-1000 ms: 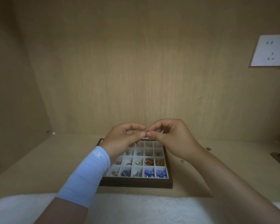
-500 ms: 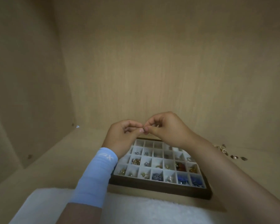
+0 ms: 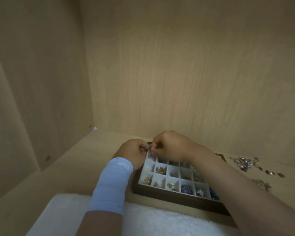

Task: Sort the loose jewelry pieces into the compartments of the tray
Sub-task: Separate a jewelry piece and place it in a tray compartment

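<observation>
Both hands meet over the far left corner of the tray — the loose pile lies well off to the right.

The left hand (image 3: 134, 151) and right hand (image 3: 167, 147) are curled, fingertips pinched together and touching just above the far-left compartment of the tray (image 3: 177, 197); whatever small piece they pinch is too tiny and blurred to make out. The right forearm crosses diagonally over the tray's right half, hiding several cells; the left wrist, in a pale blue sleeve (image 3: 111, 184), lies along the tray's left edge. Near cells already hold gold, silver and blue pieces. The unsorted loose jewelry (image 3: 245, 164) sits on the tabletop past the tray's far right corner, nearer the right hand — so the next reach looks like the right hand's, swinging rightward once this piece drops.
</observation>
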A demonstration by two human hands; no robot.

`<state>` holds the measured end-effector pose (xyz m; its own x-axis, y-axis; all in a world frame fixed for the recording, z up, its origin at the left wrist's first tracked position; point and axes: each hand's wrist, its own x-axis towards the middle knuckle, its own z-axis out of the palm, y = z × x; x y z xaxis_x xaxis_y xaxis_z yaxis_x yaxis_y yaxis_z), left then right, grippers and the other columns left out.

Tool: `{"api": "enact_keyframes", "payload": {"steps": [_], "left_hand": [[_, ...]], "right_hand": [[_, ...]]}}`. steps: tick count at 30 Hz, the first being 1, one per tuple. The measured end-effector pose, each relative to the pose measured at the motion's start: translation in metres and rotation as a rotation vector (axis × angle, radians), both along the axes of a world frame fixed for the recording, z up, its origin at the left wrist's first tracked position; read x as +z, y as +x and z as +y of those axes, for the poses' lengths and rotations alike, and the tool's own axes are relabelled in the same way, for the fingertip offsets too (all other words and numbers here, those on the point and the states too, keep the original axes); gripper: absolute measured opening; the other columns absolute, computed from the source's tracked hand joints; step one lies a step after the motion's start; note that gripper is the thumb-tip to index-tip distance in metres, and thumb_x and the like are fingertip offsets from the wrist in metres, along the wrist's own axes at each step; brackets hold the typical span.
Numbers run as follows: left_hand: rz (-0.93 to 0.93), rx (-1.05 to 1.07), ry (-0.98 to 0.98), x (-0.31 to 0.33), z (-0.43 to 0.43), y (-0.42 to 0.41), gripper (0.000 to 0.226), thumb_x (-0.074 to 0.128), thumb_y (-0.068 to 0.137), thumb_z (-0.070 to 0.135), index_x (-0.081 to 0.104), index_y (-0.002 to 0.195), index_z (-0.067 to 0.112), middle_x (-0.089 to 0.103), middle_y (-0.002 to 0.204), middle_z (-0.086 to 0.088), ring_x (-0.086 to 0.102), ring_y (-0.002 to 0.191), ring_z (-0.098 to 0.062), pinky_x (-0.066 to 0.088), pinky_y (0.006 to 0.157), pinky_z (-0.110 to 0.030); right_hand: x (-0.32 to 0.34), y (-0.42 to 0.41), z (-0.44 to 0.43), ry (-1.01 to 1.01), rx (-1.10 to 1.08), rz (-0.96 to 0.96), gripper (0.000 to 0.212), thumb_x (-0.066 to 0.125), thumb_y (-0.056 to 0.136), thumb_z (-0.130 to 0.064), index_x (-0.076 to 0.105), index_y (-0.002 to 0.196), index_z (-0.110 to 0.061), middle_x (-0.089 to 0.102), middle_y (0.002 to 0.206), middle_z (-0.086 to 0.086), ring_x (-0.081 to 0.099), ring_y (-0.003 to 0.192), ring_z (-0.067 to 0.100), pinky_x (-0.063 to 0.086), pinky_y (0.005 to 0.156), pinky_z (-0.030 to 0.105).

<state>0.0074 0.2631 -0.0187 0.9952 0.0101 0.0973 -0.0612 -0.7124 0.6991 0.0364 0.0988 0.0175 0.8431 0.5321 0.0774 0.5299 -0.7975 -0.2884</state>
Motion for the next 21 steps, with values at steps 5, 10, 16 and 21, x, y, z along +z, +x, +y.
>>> {"api": "enact_keyframes", "payload": {"steps": [5,10,16,21], "left_hand": [[0.003,0.023,0.018,-0.002,-0.001,0.003,0.026,0.053,0.091,0.018,0.072,0.106,0.027,0.071,0.107,0.008,0.062,0.095,-0.011,0.043,0.084,-0.022],[-0.078,0.010,0.070,0.000,-0.004,0.002,0.023,0.058,0.090,0.016,0.071,0.101,0.030,0.064,0.109,0.006,0.062,0.098,-0.016,0.045,0.082,-0.025],[-0.244,-0.052,0.107,0.002,-0.017,0.002,0.023,0.059,0.091,0.019,0.067,0.108,0.032,0.054,0.108,0.009,0.055,0.101,-0.010,0.041,0.086,-0.022],[-0.308,-0.209,0.194,0.010,-0.053,-0.009,0.022,0.056,0.092,0.021,0.067,0.108,0.033,0.057,0.106,0.012,0.051,0.104,-0.008,0.045,0.090,-0.027]], "right_hand": [[-0.002,0.005,0.012,-0.088,0.001,0.008,0.004,0.074,0.085,-0.029,0.078,0.084,-0.028,0.074,0.083,-0.012,0.068,0.078,0.007,0.058,0.080,0.039],[-0.001,0.006,0.008,-0.003,-0.018,0.013,0.007,0.080,0.081,-0.026,0.076,0.086,-0.027,0.072,0.087,-0.015,0.066,0.083,0.003,0.057,0.082,0.033],[0.014,-0.002,-0.046,0.110,-0.100,0.001,0.006,0.072,0.089,-0.026,0.075,0.086,-0.031,0.069,0.083,-0.019,0.063,0.079,-0.006,0.046,0.072,0.016],[0.019,-0.027,-0.111,0.154,-0.200,0.032,0.009,0.072,0.089,-0.027,0.076,0.084,-0.033,0.070,0.080,-0.022,0.061,0.079,-0.013,0.042,0.061,0.007]]}}
